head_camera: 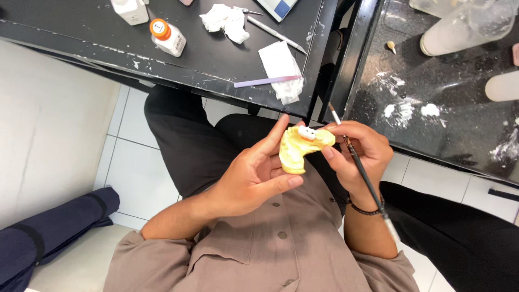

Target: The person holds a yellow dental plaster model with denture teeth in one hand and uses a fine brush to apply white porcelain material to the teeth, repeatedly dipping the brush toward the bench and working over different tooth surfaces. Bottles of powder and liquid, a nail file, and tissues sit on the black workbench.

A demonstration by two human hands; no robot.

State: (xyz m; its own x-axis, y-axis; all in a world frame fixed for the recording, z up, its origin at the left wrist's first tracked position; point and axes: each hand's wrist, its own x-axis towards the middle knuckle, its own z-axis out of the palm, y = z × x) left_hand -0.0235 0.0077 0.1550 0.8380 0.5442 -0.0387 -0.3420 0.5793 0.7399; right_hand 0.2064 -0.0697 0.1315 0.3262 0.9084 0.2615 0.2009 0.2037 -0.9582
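Note:
A pale yellow plaster dental cast with a small white tooth piece on top is held between both hands above my lap. My left hand cups it from the left, index finger stretched up along its side and thumb under its lower end. My right hand pinches the cast's right end with the fingertips and also carries a thin dark-handled brush, which runs diagonally between the fingers, its tip pointing up toward the bench edge. A beaded bracelet sits on the right wrist.
A black bench ahead holds a white bottle with an orange cap, crumpled tissue, a folded white sheet, a lilac stick and a metal tool. A second black counter with white smears and plastic containers stands at right. A dark blue bag lies on the floor at left.

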